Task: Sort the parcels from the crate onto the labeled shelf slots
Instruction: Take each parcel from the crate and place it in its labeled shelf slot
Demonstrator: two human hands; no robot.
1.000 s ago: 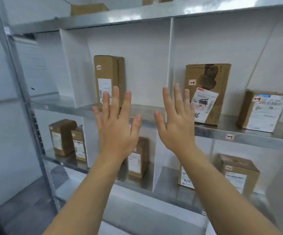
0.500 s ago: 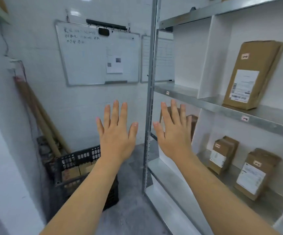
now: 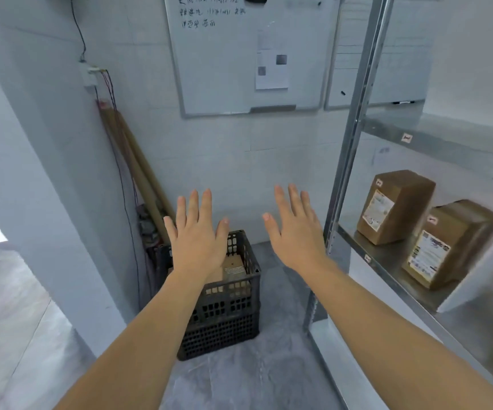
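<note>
left hand [image 3: 196, 232] flat, fingers spread, empty | right hand [image 3: 294, 232] same | perforated black plastic crate [image 3: 227, 318] holds cardboard parcels [image 3: 227, 272] | boxy brown parcels on metal shelf [image 3: 387, 261]

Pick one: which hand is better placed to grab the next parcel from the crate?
Left, probably. Both are open and empty, but the left hand lines up over the black crate and its parcels; the right hand sits off to the side, near the shelf post.

Bright even light, soft blur, warped edges
</note>
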